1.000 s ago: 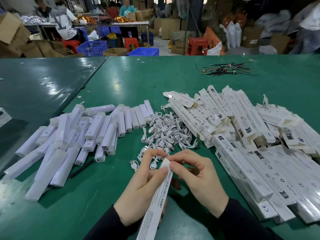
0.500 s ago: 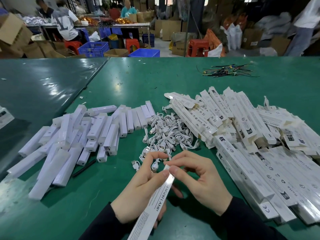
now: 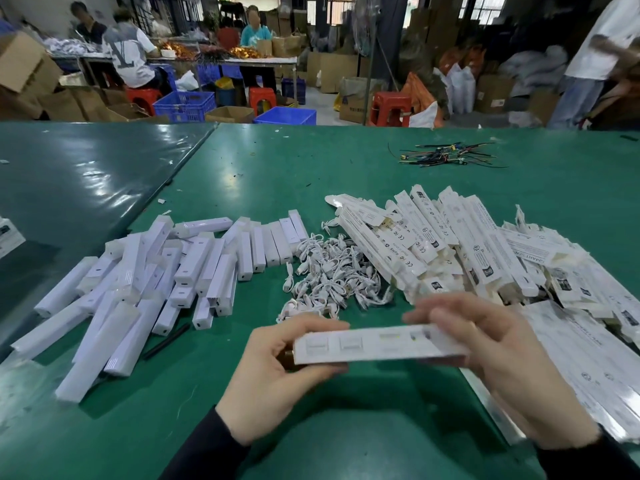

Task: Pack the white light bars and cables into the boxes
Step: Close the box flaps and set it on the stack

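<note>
- I hold one long white box in both hands, above the near edge of the green surface.
- My left hand grips the box's left end: the thumb lies along its lower edge and the fingers curl over the top edge behind it.
- My right hand grips the right end, fingers wrapped round the far side; this hand is blurred, so I cannot tell exactly where each fingertip lies.
- The box's long axis runs left to right, nearly parallel to the near edge, with its right end a little lower. A broad printed face is turned towards me, with small square pictures in a row.
- The box is thin, flat, matt cardboard with sharp folded edges; its left end shows a dark opening.
- The light bars lie in a loose heap towards the left edge: smooth white rectangular sticks, most pointing away from me, some crossing.
- The cables sit mid-surface, just beyond my hands: short white cords in a tangled pile, between the bars and the boxes.
- The other boxes are piled towards the right edge, long, white and printed, overlapping at many angles.
- A bundle of thin dark wires lies near the far edge, well apart from the piles.
</note>
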Action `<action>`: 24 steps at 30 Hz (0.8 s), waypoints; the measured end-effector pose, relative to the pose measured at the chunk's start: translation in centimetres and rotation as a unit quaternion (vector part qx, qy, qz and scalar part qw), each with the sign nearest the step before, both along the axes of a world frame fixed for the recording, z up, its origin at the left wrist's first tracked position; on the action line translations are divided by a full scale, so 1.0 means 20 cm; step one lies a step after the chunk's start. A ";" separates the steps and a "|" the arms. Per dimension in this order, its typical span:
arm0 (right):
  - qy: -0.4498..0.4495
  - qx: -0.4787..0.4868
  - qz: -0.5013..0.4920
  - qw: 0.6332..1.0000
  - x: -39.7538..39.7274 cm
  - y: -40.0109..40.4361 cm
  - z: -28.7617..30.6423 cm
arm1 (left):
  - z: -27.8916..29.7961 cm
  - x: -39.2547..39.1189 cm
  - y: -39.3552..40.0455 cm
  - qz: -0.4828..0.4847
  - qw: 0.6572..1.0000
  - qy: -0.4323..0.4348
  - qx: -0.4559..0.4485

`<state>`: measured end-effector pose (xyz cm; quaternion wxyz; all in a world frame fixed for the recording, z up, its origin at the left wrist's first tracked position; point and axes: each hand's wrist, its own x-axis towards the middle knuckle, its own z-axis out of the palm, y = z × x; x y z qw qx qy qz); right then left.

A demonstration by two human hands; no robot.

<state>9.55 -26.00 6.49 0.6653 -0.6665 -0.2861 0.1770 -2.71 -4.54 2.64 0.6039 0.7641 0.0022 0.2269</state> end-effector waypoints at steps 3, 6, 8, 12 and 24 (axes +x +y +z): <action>-0.069 -0.072 -0.060 0.993 -0.06 -0.13 0.04 | -0.02 0.00 -0.03 -0.023 0.999 0.022 0.035; -0.131 -0.088 -0.235 0.959 -0.02 -0.34 0.05 | -0.03 0.01 -0.02 0.031 0.999 0.027 0.007; -0.130 -0.139 -0.302 0.934 0.02 -0.46 0.01 | -0.02 0.02 0.00 0.100 0.995 0.015 -0.008; -0.079 -0.208 -0.287 0.932 0.04 -0.53 -0.13 | -0.02 0.02 0.04 0.184 0.981 0.005 -0.059; -0.307 -0.159 -0.210 0.914 -0.03 -0.04 0.07 | -0.08 0.02 0.20 0.389 0.881 -0.004 0.268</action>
